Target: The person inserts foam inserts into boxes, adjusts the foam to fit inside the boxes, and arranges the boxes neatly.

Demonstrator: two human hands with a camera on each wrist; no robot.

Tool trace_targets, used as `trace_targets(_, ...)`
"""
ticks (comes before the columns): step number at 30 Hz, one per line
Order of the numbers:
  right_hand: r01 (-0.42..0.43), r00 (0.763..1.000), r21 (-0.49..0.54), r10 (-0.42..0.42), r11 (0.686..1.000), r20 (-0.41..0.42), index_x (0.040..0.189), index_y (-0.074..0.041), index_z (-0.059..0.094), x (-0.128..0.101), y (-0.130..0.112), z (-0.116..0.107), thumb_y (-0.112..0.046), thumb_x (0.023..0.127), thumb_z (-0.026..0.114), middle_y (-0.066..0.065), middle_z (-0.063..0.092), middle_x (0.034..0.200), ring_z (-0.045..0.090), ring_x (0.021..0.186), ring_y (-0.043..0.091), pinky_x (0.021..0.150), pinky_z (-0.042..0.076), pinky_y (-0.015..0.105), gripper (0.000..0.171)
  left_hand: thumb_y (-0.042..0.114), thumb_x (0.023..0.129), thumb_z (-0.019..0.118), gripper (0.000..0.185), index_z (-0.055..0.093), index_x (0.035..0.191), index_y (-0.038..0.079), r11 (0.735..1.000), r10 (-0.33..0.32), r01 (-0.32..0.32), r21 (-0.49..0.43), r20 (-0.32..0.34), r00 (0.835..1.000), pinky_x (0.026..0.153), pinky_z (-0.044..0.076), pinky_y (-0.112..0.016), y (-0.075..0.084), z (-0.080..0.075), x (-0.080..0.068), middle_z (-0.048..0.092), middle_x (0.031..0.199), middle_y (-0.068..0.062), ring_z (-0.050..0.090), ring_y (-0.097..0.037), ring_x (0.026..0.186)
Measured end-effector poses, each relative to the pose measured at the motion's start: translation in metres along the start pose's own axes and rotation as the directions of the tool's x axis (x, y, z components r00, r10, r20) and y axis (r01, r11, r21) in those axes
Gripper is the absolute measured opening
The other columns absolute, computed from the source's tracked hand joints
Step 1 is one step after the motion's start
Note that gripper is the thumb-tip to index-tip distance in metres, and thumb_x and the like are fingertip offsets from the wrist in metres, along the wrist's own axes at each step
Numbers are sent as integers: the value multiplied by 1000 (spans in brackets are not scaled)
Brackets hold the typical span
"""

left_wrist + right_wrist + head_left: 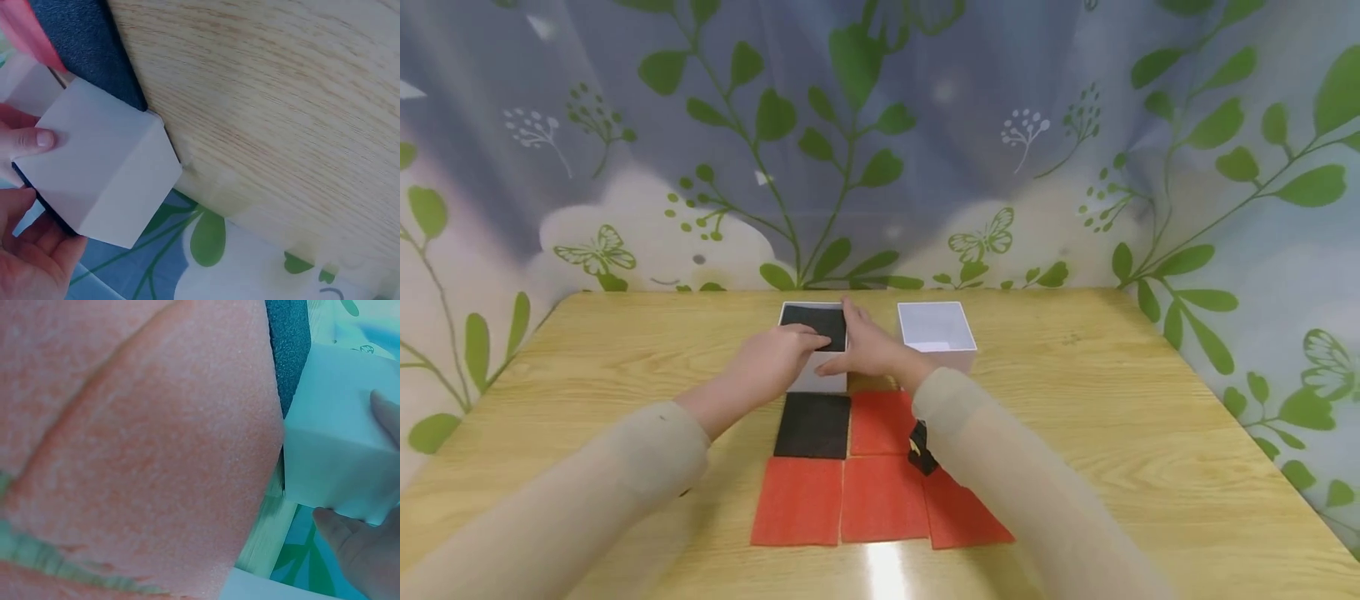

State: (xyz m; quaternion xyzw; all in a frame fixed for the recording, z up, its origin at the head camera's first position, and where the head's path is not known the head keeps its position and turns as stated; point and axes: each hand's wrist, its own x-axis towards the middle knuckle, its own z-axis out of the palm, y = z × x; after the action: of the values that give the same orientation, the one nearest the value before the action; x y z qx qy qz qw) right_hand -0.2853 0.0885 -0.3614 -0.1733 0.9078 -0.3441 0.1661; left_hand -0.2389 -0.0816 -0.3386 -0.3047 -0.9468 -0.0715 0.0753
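White box (817,367) with a black pad (815,323) lying in its open top sits on the wooden table (1112,400), just behind the grid of foam squares. I see my left hand (771,360) resting against the box's left side, fingers reaching over the rim onto the black pad. My right hand (865,346) lies against the right side, fingers fairly straight along the top edge. From the left wrist view a thumb presses flat on the box wall; whether either hand truly grips, I cannot tell for certain. A second white box (937,333) stands just right. Red squares (880,498) and one black square (813,425) lie nearer me.
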Motion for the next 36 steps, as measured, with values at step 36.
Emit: trace_targets(36,-1,1000,-19,1,1000,-4,148,-9,-13,0,1,5,-35,77,76,18,-2,154,13,139,30,108,23,43,117,1,90,57,23,69,110,3,998,-8,4,-63,-67,998,82,49,-39,-5,1,-2,65,110,-12,60,-27,105)
